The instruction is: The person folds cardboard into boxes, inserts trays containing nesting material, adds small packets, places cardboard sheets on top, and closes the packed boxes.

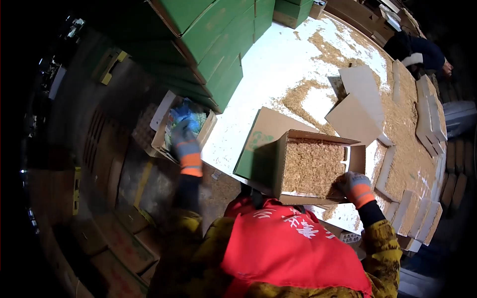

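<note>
My right hand (357, 187), in a grey glove with an orange cuff, grips the right edge of a cardboard box (286, 171). The box lies with its opening toward me and is filled with shavings (312, 169) that look like sawdust. My left hand (186, 144), gloved alike and blurred by motion, is over a small open carton (207, 130) on the left. Inside that carton are crumpled blue plastic (185, 112) and green packets. The left fingers are too smeared to show whether they hold anything.
Green boxes (218, 54) are stacked at the upper left. Loose cardboard sheets (355, 111) lie on the white table (268, 69) among scattered shavings. White-sided blocks of shavings (417, 216) stand at the right. Another person (422, 52) bends over at the far right.
</note>
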Available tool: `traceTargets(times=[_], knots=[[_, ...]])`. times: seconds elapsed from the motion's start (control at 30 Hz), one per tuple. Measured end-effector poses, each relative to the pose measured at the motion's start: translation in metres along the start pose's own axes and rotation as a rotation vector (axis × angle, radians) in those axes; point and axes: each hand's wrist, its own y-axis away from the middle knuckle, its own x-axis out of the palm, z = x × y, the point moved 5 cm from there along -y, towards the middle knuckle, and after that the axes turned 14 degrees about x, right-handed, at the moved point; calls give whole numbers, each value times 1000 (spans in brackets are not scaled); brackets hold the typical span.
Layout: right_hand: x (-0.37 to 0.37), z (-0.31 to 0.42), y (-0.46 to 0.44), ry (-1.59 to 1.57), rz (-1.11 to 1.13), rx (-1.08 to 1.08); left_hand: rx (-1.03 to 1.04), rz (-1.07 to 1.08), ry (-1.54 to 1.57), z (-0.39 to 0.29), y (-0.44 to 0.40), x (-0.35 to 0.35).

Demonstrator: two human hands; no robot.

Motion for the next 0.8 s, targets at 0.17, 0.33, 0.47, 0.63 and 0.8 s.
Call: traceTargets(times=[0.17, 0.33, 0.47, 0.63, 0.8], knots=[[71, 19, -50, 291, 43, -85, -125, 746, -688, 79, 20, -62], [-14, 19, -14, -511, 160, -190, -116, 1012, -864, 135, 38, -43], [-49, -75, -31, -1471, 95, 128, -325, 763, -499, 129, 25, -51], [22, -189, -138, -953, -360, 420, -539, 596, -319, 173, 28, -66], [45, -173, -219, -306, -511, 348, -411, 570, -156, 113, 5, -64]])
